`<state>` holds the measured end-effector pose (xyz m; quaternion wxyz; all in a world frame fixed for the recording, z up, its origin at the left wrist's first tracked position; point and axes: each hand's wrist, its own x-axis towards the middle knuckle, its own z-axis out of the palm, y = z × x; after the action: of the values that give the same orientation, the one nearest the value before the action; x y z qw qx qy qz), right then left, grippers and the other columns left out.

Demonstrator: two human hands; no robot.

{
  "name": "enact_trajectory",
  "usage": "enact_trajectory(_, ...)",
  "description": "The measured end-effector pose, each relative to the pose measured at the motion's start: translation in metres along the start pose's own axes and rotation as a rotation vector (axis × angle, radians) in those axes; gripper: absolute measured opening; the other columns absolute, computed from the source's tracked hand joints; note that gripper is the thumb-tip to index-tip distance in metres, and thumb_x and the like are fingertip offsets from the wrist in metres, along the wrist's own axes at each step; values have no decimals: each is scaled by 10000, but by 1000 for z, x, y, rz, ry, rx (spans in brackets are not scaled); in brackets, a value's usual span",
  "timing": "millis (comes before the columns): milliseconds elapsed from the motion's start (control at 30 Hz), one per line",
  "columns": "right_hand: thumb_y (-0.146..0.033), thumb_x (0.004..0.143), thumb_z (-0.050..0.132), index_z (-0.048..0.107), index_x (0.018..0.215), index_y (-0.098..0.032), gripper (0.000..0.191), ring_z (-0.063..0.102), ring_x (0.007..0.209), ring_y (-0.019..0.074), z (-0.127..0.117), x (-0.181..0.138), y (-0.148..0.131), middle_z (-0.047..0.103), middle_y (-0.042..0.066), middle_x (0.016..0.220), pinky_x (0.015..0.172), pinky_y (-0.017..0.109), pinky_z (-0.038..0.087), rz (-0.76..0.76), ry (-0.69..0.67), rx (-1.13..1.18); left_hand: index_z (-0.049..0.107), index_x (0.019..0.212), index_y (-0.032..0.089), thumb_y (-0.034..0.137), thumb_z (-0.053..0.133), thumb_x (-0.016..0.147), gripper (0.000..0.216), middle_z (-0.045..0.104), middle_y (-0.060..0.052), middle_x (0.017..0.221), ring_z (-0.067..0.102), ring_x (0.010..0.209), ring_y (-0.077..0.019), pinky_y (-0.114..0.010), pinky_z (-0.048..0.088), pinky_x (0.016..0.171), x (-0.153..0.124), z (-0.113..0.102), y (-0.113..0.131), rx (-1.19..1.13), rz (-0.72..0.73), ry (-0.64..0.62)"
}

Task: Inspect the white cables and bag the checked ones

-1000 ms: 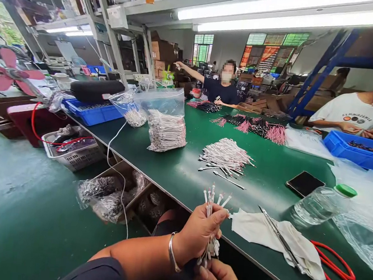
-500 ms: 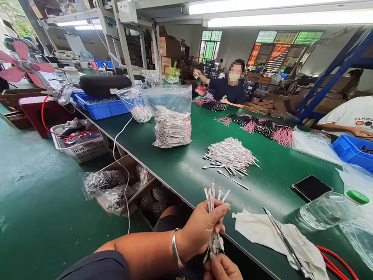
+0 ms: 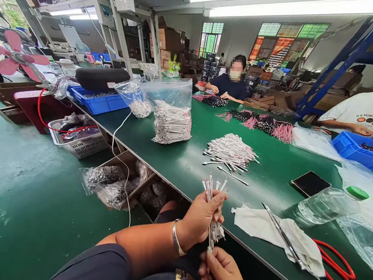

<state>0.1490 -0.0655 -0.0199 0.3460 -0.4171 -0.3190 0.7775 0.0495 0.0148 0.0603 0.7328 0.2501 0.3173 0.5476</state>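
Observation:
My left hand (image 3: 199, 217), with a silver bangle at its wrist, is closed round a bundle of short white connector wires (image 3: 215, 232). Their white plugs and reddish tips fan out above the thumb, and more plugs hang below the fist. Just beneath, my right hand (image 3: 224, 269) pinches the lower end of one wire (image 3: 210, 248) between thumb and finger. Beyond my hands, a pile of similar white wires (image 3: 233, 152) lies on the green table, with one single wire (image 3: 233, 176) lying apart in front of it.
Right of my hands are a white cloth (image 3: 251, 222), tweezers (image 3: 282, 235), red-handled scissors (image 3: 338, 266), a phone (image 3: 310, 184) and a bottle (image 3: 326, 206). A filled clear bag (image 3: 172, 121) stands left of the pile. Two co-workers sit across the table.
My right hand has shifted slightly at the bundle's lower end, still pinching; my left hand keeps its hold. The view has tilted a little. The co-worker opposite has lowered a raised hand.

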Motion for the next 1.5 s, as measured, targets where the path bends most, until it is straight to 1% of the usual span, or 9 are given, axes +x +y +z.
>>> enact_trajectory(100,-582,641,716,572,703,-106,501,486,382,51,2,-1,1,591,20,529,367,149,208,-30,34,39,566,840,137,401,701,721,320,402,83,552,323,415,-14,-178,353,476,-2,-1,-4,15,-19,9)
enact_trajectory(267,-541,697,690,567,710,-110,448,461,377,42,9,3,1,576,0,513,381,158,232,-116,95,50,560,868,142,386,690,738,305,398,81,579,324,437,-10,-166,354,481,0,-4,-6,46,-39,15)
enact_trajectory(500,-551,683,682,564,617,-121,451,455,370,58,2,-3,-15,571,-1,478,400,178,301,-129,66,-153,567,831,133,387,706,718,310,289,106,509,219,404,-6,-145,259,402,0,-5,1,117,-93,-31)
enact_trajectory(600,-538,741,634,601,640,-116,436,458,388,55,-8,-11,-34,565,-7,485,403,174,315,-222,220,-182,576,814,122,356,713,715,289,282,111,480,221,392,-7,-147,247,394,0,-7,2,163,-115,-20)
enact_trajectory(733,-468,786,623,647,805,-131,338,497,455,54,-18,-15,-60,600,-9,603,418,164,337,-391,411,-96,577,804,117,327,702,732,255,306,110,469,233,381,-4,-150,257,395,0,-8,0,211,-170,-30)
enact_trajectory(867,-413,802,617,650,964,-166,297,533,506,68,-20,-11,-74,621,-8,688,464,185,409,-509,470,-97,576,786,126,321,708,725,243,294,112,447,233,374,-9,-154,268,395,-3,-7,-1,257,-214,-57)
enact_trajectory(1067,-333,851,566,660,1036,-211,241,570,596,95,-16,-6,-73,648,1,760,615,255,513,-725,555,-359,573,752,132,305,718,709,230,300,108,439,242,365,-8,-158,271,392,-6,-8,-4,289,-238,-56)
enact_trajectory(1267,-301,864,551,660,1049,-211,232,582,627,101,-14,-7,-70,660,12,804,641,261,523,-713,524,-416,569,731,132,294,706,718,213,318,97,448,271,380,-20,-169,282,394,-7,-10,-8,341,-218,-88)
enact_trajectory(1500,-317,841,574,678,1015,-194,237,594,628,106,-12,-7,-72,662,7,766,620,252,529,-647,513,-344,575,752,138,308,697,733,209,322,97,459,259,388,-21,-174,280,405,-7,-13,-12,332,-228,-100)
